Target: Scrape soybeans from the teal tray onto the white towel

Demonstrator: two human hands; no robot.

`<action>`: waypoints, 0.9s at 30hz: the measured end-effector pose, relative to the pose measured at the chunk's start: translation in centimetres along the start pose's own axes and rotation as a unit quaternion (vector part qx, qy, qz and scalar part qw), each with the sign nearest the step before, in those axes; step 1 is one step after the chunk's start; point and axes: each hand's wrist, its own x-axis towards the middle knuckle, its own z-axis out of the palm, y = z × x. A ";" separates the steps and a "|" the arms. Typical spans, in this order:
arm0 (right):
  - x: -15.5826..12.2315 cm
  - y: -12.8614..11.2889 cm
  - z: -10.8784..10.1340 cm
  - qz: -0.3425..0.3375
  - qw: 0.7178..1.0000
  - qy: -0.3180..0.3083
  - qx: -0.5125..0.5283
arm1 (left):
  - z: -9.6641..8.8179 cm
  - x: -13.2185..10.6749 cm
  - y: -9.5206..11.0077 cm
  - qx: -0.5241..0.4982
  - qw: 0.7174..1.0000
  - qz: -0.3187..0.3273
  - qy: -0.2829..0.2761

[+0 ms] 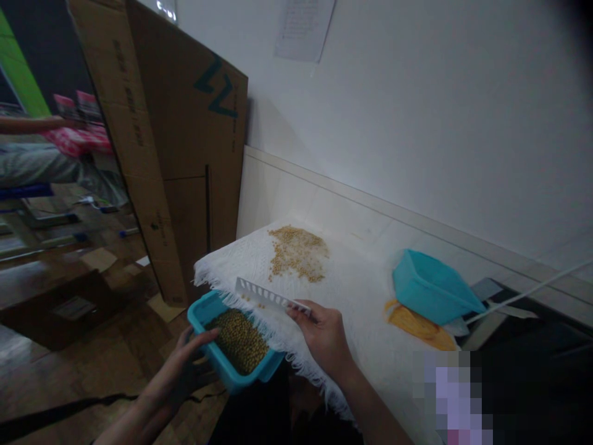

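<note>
Cardboard box [185, 111] flanks a white cloth [365, 321] strewn with beans [291, 235]. Right hand [324, 337] pinches a slotted white strip [266, 298]; left hand [185, 361] clasps a blue bin [233, 378]

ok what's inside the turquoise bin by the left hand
What look like soybeans; they hide the floor of the turquoise bin, and the white cloth fringe covers part of its rim.
</note>
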 end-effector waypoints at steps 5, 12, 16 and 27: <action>-1.1 -0.2 -0.7 0.040 0.999 0.002 0.011 | 0.2 -0.3 0.1 0.013 1.000 0.000 -0.007; 1.2 2.5 -2.3 0.069 0.985 0.143 -0.061 | -0.2 -0.2 -0.2 0.015 1.000 0.000 -0.009; 1.3 3.3 -2.3 0.073 0.978 0.169 -0.101 | -0.2 0.1 -0.3 0.010 1.000 -0.006 -0.004; 0.8 3.0 -2.5 0.059 0.973 0.154 -0.161 | -0.1 0.0 -0.1 0.027 1.000 -0.007 -0.008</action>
